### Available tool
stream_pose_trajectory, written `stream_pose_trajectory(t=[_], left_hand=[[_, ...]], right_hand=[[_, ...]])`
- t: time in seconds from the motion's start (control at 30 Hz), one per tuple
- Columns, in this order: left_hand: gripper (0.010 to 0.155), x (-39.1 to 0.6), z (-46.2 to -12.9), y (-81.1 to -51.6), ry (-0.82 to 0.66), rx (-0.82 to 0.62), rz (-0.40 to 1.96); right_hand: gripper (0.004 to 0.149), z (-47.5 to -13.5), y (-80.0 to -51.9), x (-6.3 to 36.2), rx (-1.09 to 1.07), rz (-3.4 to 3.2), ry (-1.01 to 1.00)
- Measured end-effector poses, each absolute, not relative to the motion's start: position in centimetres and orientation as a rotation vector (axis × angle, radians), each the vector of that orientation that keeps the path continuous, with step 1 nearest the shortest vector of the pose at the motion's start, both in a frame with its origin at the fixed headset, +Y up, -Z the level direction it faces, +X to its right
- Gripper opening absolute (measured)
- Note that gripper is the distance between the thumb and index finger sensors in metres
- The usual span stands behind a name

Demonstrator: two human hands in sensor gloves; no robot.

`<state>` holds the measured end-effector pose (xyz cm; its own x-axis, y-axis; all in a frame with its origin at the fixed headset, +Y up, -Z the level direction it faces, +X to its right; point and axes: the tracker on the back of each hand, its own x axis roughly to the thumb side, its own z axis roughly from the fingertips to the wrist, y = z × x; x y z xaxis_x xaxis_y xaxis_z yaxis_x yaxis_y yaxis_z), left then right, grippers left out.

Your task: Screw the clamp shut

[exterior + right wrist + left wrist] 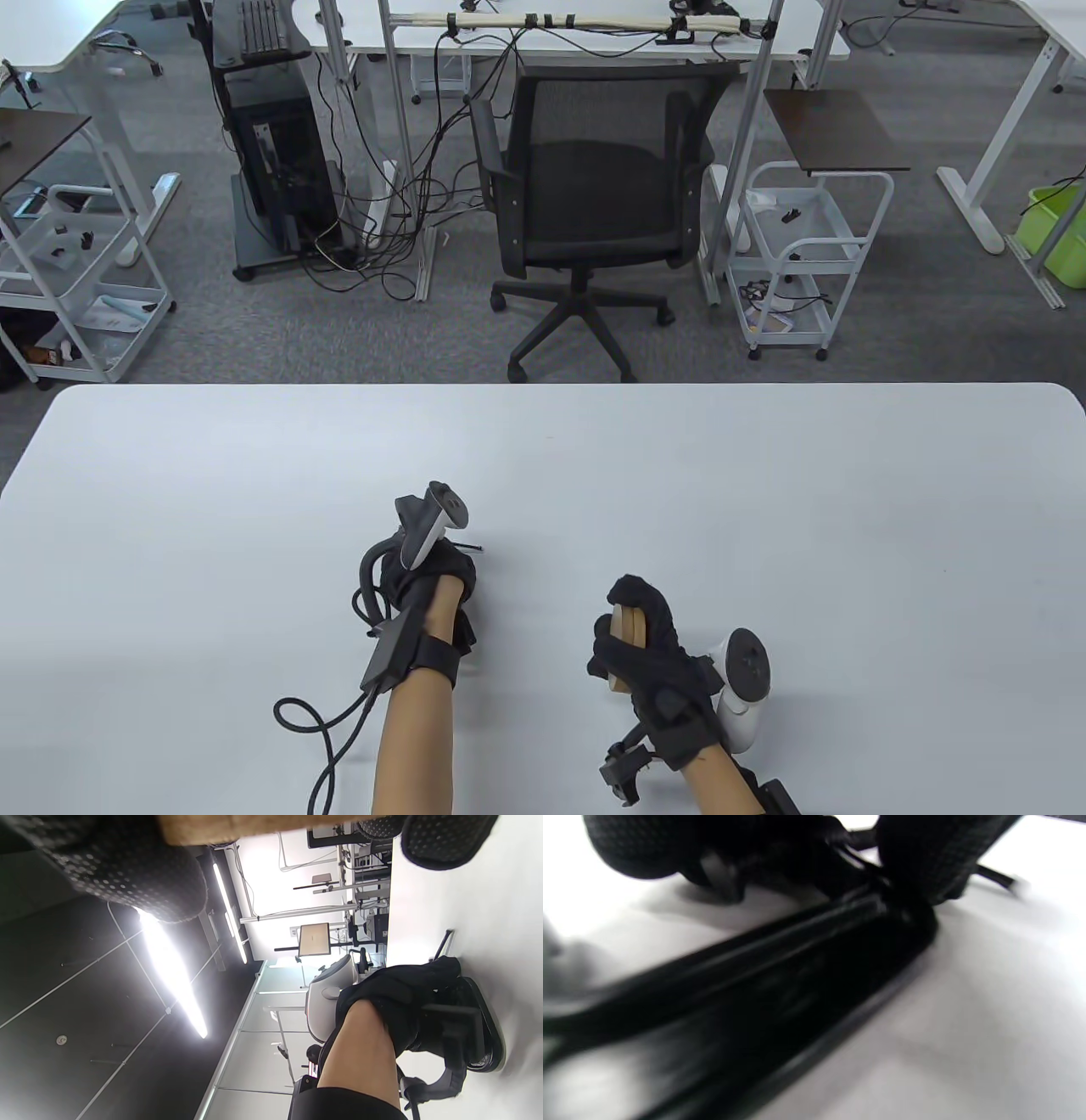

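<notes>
Both gloved hands sit at the near edge of the white table (764, 475). The right hand (649, 649) is raised a little off the surface, its fingers wrapped around a pale wooden block (629, 626); the right wrist view shows that wood (237, 825) pressed between the dotted fingertips (445, 840) at the top of the picture. The left hand (428, 590) lies to its left and slightly farther in, curled down onto the black clamp (479, 1027), which rests on the tabletop under the palm. A thin black rod (468, 548) of the clamp pokes out to the right past the knuckles. From the left wrist view the clamp (780, 984) is a blurred dark bar running across the table, with the gloved fingers (925, 857) bearing on its far end; how tightly they close on it cannot be told. The two hands are apart, not touching.

Beyond the table stands a black mesh office chair (585, 187) on grey carpet. A white wire cart (789, 255) right of it holds small dark items and papers on its shelves; another cart (76, 280) at the left holds similar clutter. A green bin (1056, 229) stands at the far right, its contents out of sight.
</notes>
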<state>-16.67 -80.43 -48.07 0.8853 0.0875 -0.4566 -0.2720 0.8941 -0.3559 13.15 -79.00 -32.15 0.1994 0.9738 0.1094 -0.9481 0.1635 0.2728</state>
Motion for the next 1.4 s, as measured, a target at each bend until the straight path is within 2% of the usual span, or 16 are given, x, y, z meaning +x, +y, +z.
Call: stream_pose_trajectory(t=[0.07,0.13,0.17,0.3,0.33,0.4,0.5,0.73,0.83,1.1,1.4], left_hand=[[0.078,-16.1,-48.1,-80.5,0.442,-0.391,0.188],[0.058,-15.5,-48.2,-80.7,0.397,-0.357,0.107],[0.058,-15.3,-48.3,-80.4,0.387,-0.384,0.039],[0.054,-15.2,-48.4,-80.6,0.383,-0.391,0.027],[0.049,-15.3,-48.3,-80.3,0.380,-0.360,0.048],[0.040,-15.6,-48.2,-79.7,0.377,-0.385,0.123],[0.041,-16.9,-47.5,-78.6,0.362,-0.417,0.289],[0.045,-19.5,-44.4,-75.6,0.335,-0.347,0.813],[0.044,-20.1,-42.9,-75.3,0.299,-0.307,0.936],[0.038,-20.1,-39.2,-77.0,0.218,-0.144,1.438],[0.039,-17.4,-35.3,-79.5,0.160,0.002,1.932]], right_hand=[[0.080,-32.1,-79.0,13.1,0.310,1.376,0.099],[0.080,-32.1,-79.0,13.0,0.310,1.369,0.100],[0.080,-32.0,-79.0,13.1,0.309,1.364,0.099],[0.080,-32.1,-78.7,13.3,0.314,1.352,0.089],[0.080,-32.1,-78.6,13.5,0.315,1.345,0.082],[0.080,-32.2,-78.5,13.7,0.315,1.339,0.078],[0.080,-32.3,-78.6,14.0,0.305,1.342,0.074],[0.080,-32.5,-78.7,14.4,0.284,1.346,0.063],[0.080,-32.4,-78.7,14.4,0.287,1.349,0.058],[0.078,-32.4,-78.8,14.3,0.294,1.360,0.073],[0.072,-32.5,-79.2,13.7,0.313,1.319,0.138]])
